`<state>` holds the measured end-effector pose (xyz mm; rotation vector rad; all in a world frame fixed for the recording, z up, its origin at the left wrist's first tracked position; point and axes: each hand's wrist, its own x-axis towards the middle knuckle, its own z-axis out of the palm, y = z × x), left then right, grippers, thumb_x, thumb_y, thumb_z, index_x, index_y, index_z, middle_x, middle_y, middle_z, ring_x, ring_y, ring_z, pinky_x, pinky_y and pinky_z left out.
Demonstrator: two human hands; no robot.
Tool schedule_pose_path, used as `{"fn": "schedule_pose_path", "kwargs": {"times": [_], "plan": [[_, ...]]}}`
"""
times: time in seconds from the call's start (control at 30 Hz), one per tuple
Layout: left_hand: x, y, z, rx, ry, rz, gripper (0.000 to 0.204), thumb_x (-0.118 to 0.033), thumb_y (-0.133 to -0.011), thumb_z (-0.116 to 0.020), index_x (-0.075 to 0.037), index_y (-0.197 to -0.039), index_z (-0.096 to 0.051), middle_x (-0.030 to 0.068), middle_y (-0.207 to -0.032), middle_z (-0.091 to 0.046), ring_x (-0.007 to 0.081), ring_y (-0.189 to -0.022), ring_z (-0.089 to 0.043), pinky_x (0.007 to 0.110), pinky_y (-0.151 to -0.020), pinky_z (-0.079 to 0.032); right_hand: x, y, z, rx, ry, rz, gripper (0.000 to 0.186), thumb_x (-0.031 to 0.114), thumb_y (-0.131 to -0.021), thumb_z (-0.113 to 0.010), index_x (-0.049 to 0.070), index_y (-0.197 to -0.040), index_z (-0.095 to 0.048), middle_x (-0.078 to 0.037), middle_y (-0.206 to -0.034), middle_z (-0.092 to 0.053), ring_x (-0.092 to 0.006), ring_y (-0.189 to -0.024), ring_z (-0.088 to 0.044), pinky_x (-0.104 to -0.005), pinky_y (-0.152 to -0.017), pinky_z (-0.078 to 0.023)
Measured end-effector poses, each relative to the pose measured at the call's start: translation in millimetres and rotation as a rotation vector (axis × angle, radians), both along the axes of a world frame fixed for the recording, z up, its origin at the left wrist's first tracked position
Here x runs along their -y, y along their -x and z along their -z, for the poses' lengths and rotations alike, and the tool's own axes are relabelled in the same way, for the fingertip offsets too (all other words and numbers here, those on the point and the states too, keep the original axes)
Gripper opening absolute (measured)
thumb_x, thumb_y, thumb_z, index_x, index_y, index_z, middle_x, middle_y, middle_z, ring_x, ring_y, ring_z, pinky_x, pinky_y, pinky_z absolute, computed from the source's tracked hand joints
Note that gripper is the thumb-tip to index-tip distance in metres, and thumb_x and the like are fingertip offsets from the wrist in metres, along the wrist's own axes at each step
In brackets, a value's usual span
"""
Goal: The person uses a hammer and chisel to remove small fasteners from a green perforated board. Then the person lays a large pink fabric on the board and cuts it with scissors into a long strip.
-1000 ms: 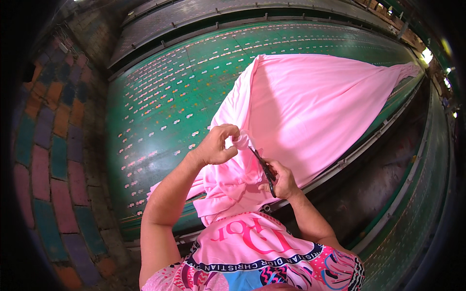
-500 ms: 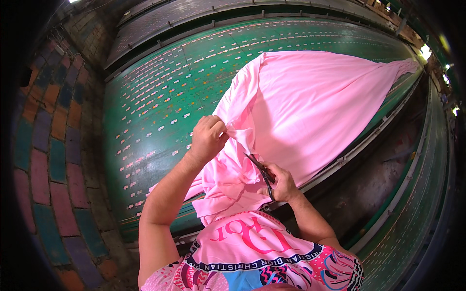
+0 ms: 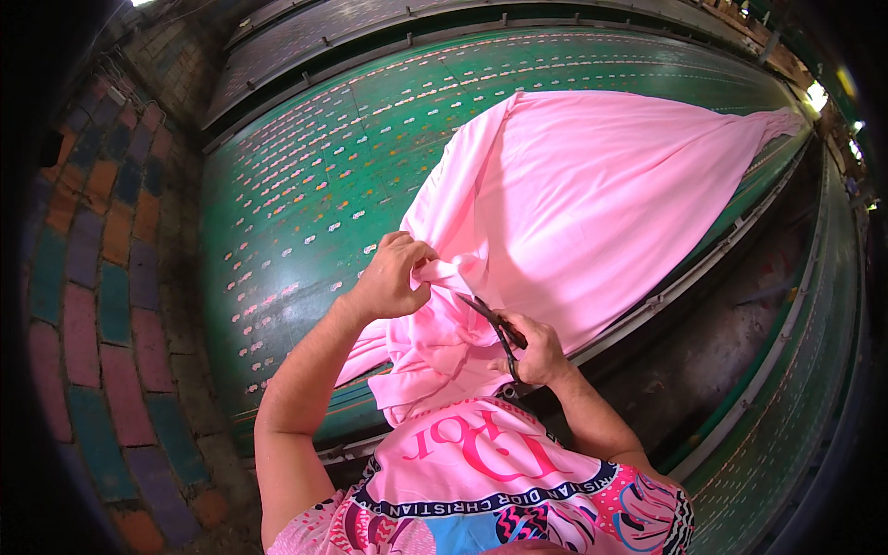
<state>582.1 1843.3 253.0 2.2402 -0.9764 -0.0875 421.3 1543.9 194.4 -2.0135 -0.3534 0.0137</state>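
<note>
A large sheet of pink fabric [image 3: 583, 194] spreads over the green table, bunched into folds in front of me. My left hand [image 3: 393, 275] is closed, pinching a gathered piece of the fabric between thumb and fingers. Dark-handled scissors [image 3: 500, 330] are in my right hand [image 3: 537, 349], the fingers wrapped around the handles. Their tips point up and left, at the bunched folds just right of my left hand. Whether the blades have fabric between them is hard to make out.
The long green table [image 3: 305, 203] carries rows of small printed marks. A metal rail [image 3: 675, 287] edges its near right side, with a dark gap beyond and another green table [image 3: 786, 444] further right. Painted bricks [image 3: 120, 361] in several colours lie at the left.
My left hand has shifted slightly down and left, pulling the pinched fabric along. The scissors have tilted a little to the left, with my right hand nearly in place.
</note>
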Motion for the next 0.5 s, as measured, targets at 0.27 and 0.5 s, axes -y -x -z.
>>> {"fn": "schedule_pose_path", "kwargs": {"times": [0.27,0.5], "plan": [[2.7,0.1,13.9,-0.466,0.319,0.002,0.034,-0.012,-0.072,-0.08,-0.002,-0.103,-0.07,0.0123,-0.094,-0.068,0.035,-0.095,-0.066,0.045,-0.095,-0.052,-1.6,5.2,4.6,-0.006,0.002,-0.029,0.098,0.051,-0.073,-0.104,0.001,-0.147,-0.064,-0.014,-0.112,-0.078,-0.0241,-0.09,-0.076,-0.0364,-0.083,-0.062],[3.0,-9.3,-21.3,-0.276,-0.362,0.126,0.043,-0.03,-0.088,-0.073,0.002,-0.117,-0.074,0.0203,-0.113,-0.078,0.0345,-0.115,-0.072,0.047,-0.101,-0.054,-0.6,6.7,-2.6,0.094,0.063,-0.033,0.095,0.045,-0.068,-0.105,0.004,-0.144,-0.065,-0.014,-0.111,-0.079,-0.0287,-0.086,-0.079,-0.0406,-0.078,-0.064]]}}
